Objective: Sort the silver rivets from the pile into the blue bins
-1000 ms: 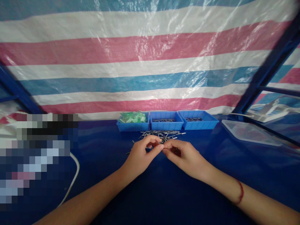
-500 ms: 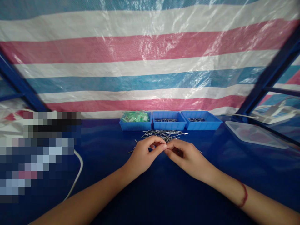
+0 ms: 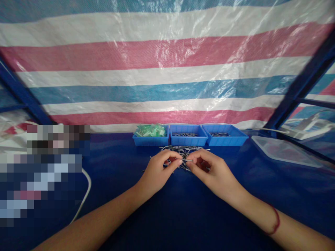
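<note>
A thin silver metal rod point(image 3: 187, 160) spans the small gap between my two hands. My left hand point(image 3: 159, 170) pinches its left end between thumb and forefinger. The thumb and forefinger of my right hand point(image 3: 216, 170) are closed at the other end. Too little of the rod shows to tell its exact kind. Just behind and beneath my fingers lies a loose pile of thin dark and silver metal rods point(image 3: 178, 150), partly hidden by both hands.
Three blue bins stand in a row behind the pile: the left bin point(image 3: 151, 141) holds green plastic packets point(image 3: 153, 130), the middle bin point(image 3: 188, 141) and right bin point(image 3: 227, 140) thin metal pieces. A translucent lid point(image 3: 285, 151) lies at right, a white cable point(image 3: 87, 190) at left.
My fingertips, together before, have moved slightly apart, mostly by my right hand shifting right. The thin rod now shows between them. The bins and pile have stayed in place.
</note>
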{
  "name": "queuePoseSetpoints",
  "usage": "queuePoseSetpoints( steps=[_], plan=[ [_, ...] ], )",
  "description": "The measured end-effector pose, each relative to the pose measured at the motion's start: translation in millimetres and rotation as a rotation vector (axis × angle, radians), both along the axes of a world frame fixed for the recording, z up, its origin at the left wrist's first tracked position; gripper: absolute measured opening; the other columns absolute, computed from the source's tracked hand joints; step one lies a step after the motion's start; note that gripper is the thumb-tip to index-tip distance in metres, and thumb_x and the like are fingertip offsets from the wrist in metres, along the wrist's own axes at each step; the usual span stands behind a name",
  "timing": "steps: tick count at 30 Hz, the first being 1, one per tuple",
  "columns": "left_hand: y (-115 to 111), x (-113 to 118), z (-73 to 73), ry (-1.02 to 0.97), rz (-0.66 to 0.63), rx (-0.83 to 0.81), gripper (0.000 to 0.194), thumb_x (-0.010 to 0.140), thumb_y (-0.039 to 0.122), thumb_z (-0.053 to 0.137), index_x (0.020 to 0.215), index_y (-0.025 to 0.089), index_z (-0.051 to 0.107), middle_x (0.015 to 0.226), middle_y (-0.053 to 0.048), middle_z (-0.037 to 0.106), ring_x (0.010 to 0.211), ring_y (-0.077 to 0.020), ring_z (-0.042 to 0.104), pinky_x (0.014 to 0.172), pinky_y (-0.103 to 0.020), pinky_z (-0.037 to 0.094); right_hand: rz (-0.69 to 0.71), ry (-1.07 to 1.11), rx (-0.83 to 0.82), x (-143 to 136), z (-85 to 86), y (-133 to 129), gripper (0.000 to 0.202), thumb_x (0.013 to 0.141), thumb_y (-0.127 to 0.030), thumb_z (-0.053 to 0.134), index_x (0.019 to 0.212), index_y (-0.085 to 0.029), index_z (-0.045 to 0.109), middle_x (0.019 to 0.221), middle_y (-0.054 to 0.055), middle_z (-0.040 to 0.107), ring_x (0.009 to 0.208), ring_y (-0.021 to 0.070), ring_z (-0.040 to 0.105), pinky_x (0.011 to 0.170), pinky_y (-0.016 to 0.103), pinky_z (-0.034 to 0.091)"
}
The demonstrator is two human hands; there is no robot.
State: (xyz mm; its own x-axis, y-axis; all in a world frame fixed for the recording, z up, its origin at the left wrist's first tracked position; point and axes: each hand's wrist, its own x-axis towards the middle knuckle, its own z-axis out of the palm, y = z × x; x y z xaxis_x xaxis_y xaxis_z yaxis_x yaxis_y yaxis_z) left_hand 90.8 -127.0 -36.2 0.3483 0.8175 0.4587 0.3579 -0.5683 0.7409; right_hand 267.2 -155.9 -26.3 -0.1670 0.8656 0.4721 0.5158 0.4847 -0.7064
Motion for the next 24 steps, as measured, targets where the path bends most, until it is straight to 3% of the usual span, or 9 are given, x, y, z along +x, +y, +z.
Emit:
queuePoseSetpoints(
  steps=[5,8,11,17,20,24],
  plan=[
    [-1.7,-0.6,2.6,0.085,-0.044,0.058,0.012,0.087,0.024,0.053,0.083,0.018,0.063,0.081,-0.001,0.065,0.077,-0.014,0.06,0.072,-0.026,0.045,0.031,-0.123,0.121,0.7,7.8,-5.3,0.016,0.085,-0.024,0.053,0.072,-0.018,0.058,0.066,0.0,0.055,0.058,0.0107,0.05,0.054,0.023,0.039],
    [-1.4,-3.8,4.5,0.159,-0.056,0.122,0.013,0.088,0.024,0.051,0.095,0.019,0.061,0.09,-0.003,0.065,0.084,-0.0152,0.06,0.079,-0.028,0.046,0.033,-0.159,0.144,7.9,12.0,1.6,0.02,0.086,-0.025,0.051,0.069,-0.018,0.059,0.065,0.001,0.057,0.058,0.0113,0.051,0.055,0.024,0.039],
    [2.0,-10.7,8.2,0.276,-0.018,0.211,0.025,0.089,0.024,0.05,0.113,0.02,0.055,0.101,-0.005,0.063,0.093,-0.0172,0.058,0.085,-0.032,0.044,-0.158,-0.102,0.154,27.3,16.2,19.4,0.02,0.084,-0.031,0.052,0.075,-0.017,0.063,0.069,0.002,0.062,0.06,0.0131,0.055,0.056,0.025,0.041],
    [10.2,-27.8,19.1,0.645,-0.124,0.337,0.023,0.086,0.015,0.046,0.1,0.021,0.063,0.102,-0.004,0.063,0.096,-0.0199,0.055,0.087,-0.036,0.041,-0.755,-0.152,0.119,84.1,19.9,55.1,0.026,0.08,-0.037,0.055,0.079,-0.016,0.069,0.069,0.007,0.067,0.063,0.02,0.059,0.06,0.03,0.039],
    [11.0,-33.7,23.4,0.724,-0.196,0.324,0.029,0.078,0.01,0.05,0.1,0.023,0.064,0.105,-0.004,0.061,0.099,-0.02,0.054,0.087,-0.035,0.039,-0.841,-0.257,0.067,97.4,17.7,60.9,0.032,0.08,-0.041,0.054,0.086,-0.015,0.07,0.069,0.008,0.066,0.063,0.0225,0.06,0.058,0.031,0.037],
    [12.8,-38.3,25.1,0.768,-0.236,0.286,0.02,0.079,0.018,0.056,0.096,0.024,0.065,0.107,-0.002,0.06,0.099,-0.0198,0.054,0.086,-0.034,0.039,-0.783,-0.234,0.099,90.7,17.1,58.4,0.031,0.08,-0.039,0.052,0.091,-0.015,0.068,0.069,0.006,0.065,0.06,0.0198,0.058,0.057,0.03,0.037]
  ],
)
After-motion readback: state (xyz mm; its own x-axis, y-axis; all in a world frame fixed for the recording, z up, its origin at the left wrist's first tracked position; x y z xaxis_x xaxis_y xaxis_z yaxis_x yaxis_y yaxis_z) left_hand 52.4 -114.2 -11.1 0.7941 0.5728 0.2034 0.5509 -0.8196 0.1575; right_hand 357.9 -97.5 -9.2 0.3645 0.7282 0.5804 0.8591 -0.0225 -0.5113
